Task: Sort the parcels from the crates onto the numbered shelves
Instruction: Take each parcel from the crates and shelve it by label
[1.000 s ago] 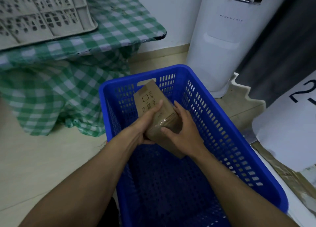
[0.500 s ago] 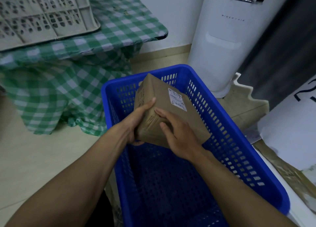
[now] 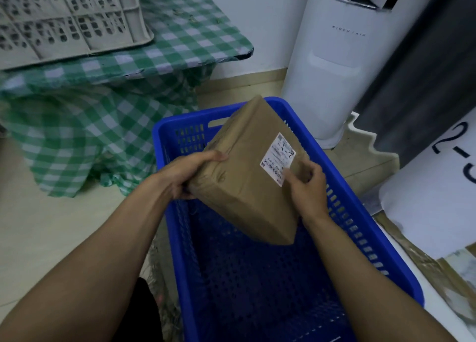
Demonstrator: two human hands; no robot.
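Head: two hands (image 3: 185, 171) (image 3: 306, 187) hold one parcel (image 3: 244, 182).

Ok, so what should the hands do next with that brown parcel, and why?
Probably lift the parcel clear of the blue crate, ready to carry away. The left hand and right hand both grip it, it hangs tilted over the crate, and its white label faces up with a handwritten mark that looks like 1-7.
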